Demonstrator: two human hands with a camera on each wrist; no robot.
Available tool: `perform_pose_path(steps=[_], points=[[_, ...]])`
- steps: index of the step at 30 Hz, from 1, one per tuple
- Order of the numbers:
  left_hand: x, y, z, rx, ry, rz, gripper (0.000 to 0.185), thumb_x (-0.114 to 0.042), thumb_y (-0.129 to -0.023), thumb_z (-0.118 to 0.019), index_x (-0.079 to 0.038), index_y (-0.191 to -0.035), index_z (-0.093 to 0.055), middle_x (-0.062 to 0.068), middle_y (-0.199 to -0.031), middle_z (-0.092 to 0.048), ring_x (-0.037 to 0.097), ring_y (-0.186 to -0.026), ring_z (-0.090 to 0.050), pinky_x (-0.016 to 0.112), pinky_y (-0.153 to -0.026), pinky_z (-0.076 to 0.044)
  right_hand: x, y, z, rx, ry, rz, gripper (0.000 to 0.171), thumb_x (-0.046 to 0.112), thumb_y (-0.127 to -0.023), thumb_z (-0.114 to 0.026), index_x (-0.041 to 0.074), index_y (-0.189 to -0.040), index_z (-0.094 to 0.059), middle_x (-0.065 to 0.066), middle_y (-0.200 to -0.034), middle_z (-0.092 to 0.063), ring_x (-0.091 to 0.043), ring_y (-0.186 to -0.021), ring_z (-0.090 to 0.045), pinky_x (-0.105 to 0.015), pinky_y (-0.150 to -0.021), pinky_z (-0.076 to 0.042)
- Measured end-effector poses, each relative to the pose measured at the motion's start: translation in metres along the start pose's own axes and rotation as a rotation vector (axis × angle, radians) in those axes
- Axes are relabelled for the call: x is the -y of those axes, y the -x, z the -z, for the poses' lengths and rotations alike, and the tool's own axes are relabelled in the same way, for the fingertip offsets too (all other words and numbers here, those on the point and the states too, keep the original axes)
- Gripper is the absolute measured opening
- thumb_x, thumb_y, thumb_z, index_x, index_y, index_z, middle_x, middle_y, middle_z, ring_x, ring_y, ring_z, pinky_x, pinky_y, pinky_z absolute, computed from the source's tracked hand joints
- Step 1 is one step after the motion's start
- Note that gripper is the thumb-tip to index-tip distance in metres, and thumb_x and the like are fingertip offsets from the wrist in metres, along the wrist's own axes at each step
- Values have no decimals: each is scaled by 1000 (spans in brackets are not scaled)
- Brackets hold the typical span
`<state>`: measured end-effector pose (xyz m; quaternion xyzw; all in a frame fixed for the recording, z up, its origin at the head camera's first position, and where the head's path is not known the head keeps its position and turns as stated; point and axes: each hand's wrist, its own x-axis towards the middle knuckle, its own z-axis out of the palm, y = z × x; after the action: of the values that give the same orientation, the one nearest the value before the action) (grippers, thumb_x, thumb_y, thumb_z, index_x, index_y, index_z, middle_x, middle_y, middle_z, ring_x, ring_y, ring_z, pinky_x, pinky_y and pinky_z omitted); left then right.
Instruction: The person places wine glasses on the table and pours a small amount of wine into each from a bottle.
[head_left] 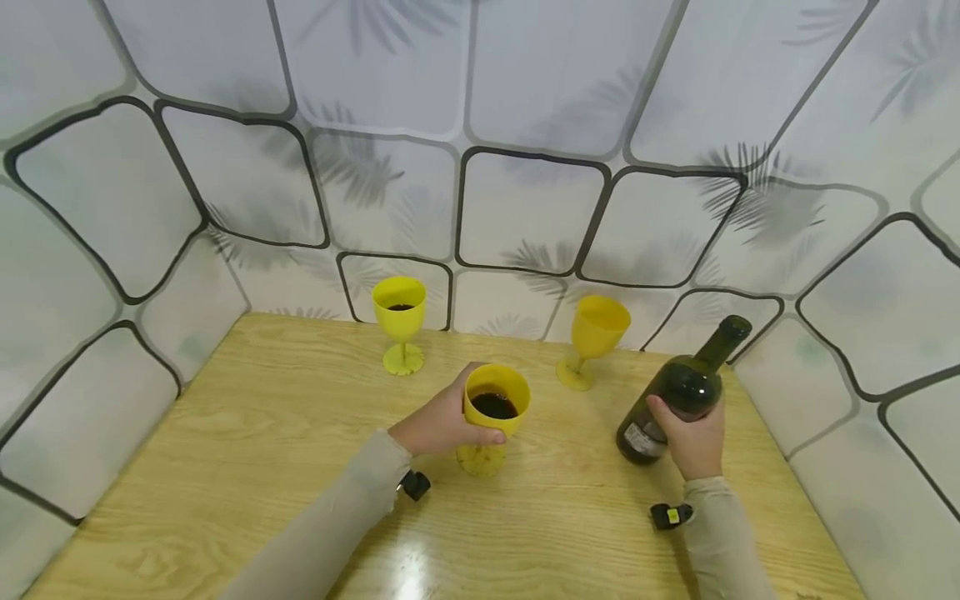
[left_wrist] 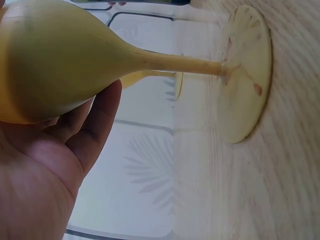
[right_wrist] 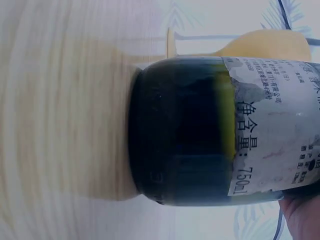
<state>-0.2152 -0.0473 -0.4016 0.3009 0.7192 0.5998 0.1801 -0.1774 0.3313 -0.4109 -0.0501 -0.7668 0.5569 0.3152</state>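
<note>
Left hand: the left hand (head_left: 442, 421) is wrapped round the bowl of the near yellow cup (head_left: 495, 407); fingers curled on the far side, thumb on the near side; the wrist view shows the palm snug under the bowl

Near yellow cup: it stands on its foot on the wooden table (head_left: 225, 467), close to the middle; dark drink (head_left: 493, 405) sits inside it, well below the rim

Right hand: the right hand (head_left: 693, 442) grips the dark green bottle (head_left: 678, 392) low on its body, fingers curled round it; the paper label (right_wrist: 272, 125) is under the hand

Bottle: its bottom rests on the table, right of the near cup and apart from it; it leans, with its open neck pointing up and away to the right

Step now: I think the near cup has its drink and the pouring into it is over; the bottle looks set down

Next move: I think the far right cup (head_left: 595, 337) looks empty, so it may be next; the bottle would have to lift and tip over that rim slowly; the held cup would need a steady hand so the drink stays in

Far left cup: the far left cup (head_left: 400, 321) has dark drink in it too; it stands near the back wall

Edges: patterned walls (head_left: 525, 167) close in at the back and both sides; the bottle is near the right edge

Open room: bare table lies at the left and in front of the hands
</note>
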Motion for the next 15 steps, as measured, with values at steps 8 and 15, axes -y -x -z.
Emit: perform_pose_path(steps=[8,15], points=[[3,-10,0,23,-11,-43,84,-21,-84,-88,-28,-147,-34,-2,-137,-53,24,-124,-53,48,-109,-43,-4,-1,7,-13,-8,-30,77,-6,-81,-81,13,-146,-46,13,-124,-57,-5,-115,-54,-18,-96,-40],[6,-27,3,-18,-14,-66,84,-27,-84,-88,-27,-148,-33,-2,-136,-53,22,-120,-55,45,-107,-44,-2,-2,5,-9,7,-49,79,-3,-82,-82,12,-149,-44,14,-125,-56,-5,-115,-54,-21,-98,-41]])
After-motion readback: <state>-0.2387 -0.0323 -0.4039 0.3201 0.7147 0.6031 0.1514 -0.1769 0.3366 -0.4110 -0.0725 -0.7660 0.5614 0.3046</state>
